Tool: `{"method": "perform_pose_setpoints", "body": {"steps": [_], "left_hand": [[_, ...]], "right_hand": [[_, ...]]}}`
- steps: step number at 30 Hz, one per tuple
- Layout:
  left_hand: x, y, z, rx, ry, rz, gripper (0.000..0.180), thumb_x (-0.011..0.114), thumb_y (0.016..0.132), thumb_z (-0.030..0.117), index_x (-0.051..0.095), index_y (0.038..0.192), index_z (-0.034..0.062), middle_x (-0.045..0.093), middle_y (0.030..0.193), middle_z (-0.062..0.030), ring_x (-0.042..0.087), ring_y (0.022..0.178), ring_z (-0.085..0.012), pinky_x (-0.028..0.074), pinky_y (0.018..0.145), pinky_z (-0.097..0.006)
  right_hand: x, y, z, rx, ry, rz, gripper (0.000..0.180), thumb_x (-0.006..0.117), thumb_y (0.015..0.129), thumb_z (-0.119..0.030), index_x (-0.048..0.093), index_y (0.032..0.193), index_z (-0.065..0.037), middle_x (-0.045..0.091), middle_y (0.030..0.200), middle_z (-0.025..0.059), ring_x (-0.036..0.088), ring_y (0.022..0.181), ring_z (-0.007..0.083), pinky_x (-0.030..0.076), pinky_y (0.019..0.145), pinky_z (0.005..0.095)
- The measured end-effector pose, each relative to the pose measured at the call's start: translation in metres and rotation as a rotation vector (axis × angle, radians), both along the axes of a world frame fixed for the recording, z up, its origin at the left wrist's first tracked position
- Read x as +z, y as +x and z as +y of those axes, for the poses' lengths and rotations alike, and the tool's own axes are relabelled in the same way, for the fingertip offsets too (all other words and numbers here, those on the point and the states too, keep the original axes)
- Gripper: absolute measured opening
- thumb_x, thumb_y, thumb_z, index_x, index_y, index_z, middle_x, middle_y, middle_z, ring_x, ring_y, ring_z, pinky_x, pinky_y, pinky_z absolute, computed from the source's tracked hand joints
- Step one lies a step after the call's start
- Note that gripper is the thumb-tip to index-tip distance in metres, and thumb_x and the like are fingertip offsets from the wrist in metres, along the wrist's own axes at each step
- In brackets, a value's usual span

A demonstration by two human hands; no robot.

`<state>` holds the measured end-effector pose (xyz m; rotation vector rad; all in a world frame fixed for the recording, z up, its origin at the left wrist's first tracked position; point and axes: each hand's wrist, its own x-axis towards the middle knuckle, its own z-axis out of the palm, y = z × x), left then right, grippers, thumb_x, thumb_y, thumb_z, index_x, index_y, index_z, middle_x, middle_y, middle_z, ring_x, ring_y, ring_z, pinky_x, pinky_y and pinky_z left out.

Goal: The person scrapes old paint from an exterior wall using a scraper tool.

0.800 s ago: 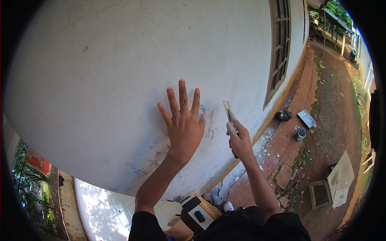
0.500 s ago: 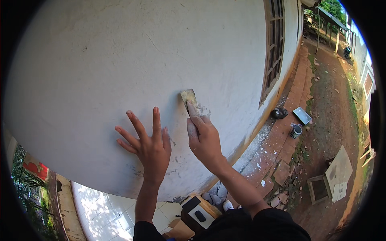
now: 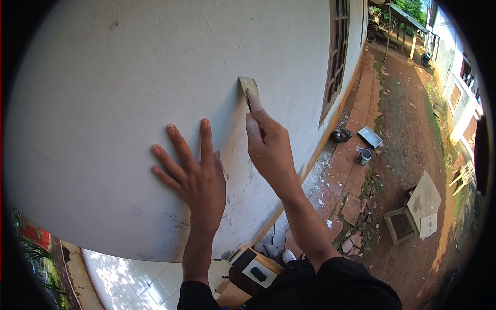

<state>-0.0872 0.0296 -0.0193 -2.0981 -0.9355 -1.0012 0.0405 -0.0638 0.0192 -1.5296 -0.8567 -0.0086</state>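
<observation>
Scraper work midway: right hand (image 3: 271, 150) grips a flat metal putty knife (image 3: 248, 88) against the white plastered wall (image 3: 129, 77), left hand (image 3: 194, 175) splayed flat, lower edge patches seemingly untreated.

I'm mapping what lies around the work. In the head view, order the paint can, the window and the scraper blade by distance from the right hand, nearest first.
1. Scraper blade: held in the right hand, flat on the wall.
2. Window: farther along the wall, to its right.
3. Paint can: on the paving below, to the right.

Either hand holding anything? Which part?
The right hand grips a putty knife by its handle, forefinger laid along the blade, blade against the white wall. The left hand holds nothing; it lies flat on the wall.
</observation>
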Motion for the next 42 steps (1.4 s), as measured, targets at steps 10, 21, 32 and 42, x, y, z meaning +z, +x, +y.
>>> {"method": "perform_pose_setpoints", "body": {"steps": [10, 21, 32, 42], "left_hand": [[-0.001, 0.003, 0.000, 0.021, 0.036, 0.003, 0.094, 0.078, 0.090, 0.043, 0.023, 0.166, 0.0415, 0.009, 0.175, -0.0211, 0.000, 0.158, -0.0542, -0.002, 0.123, -0.070], [0.002, -0.001, -0.002, 0.003, -0.009, 0.002, 0.092, 0.079, 0.091, 0.039, 0.025, 0.166, 0.0424, 0.004, 0.176, -0.0196, -0.003, 0.159, -0.0529, 0.002, 0.123, -0.071], [0.004, -0.003, -0.005, 0.018, -0.022, 0.027, 0.090, 0.077, 0.093, 0.041, 0.024, 0.166, 0.0430, 0.001, 0.176, -0.0208, -0.005, 0.158, -0.0530, 0.003, 0.123, -0.072], [0.004, -0.001, -0.004, 0.013, 0.000, 0.021, 0.096, 0.080, 0.089, 0.040, 0.023, 0.166, 0.0421, 0.006, 0.174, -0.0247, -0.004, 0.157, -0.0563, 0.001, 0.122, -0.073]], "right_hand": [[-0.002, 0.019, 0.003, 0.002, 0.095, -0.006, 0.047, 0.052, 0.111, -0.019, 0.050, 0.154, -0.002, 0.049, 0.070, -0.0029, 0.040, 0.061, 0.0041, 0.039, 0.055, 0.0247], [-0.002, 0.014, 0.003, 0.006, 0.088, 0.062, 0.047, 0.053, 0.109, -0.015, 0.051, 0.153, -0.002, 0.060, 0.077, 0.0031, 0.047, 0.068, 0.0056, 0.043, 0.061, 0.0259], [-0.065, 0.014, -0.041, 0.122, 0.149, 0.338, 0.051, 0.053, 0.108, -0.015, 0.045, 0.157, -0.003, 0.052, 0.072, 0.0020, 0.054, 0.062, 0.0107, 0.048, 0.060, 0.0282], [-0.021, 0.051, 0.011, -0.037, 0.124, -0.033, 0.044, 0.052, 0.109, -0.016, 0.054, 0.150, 0.000, 0.062, 0.073, 0.0124, 0.052, 0.062, 0.0136, 0.049, 0.064, 0.0340]]}}
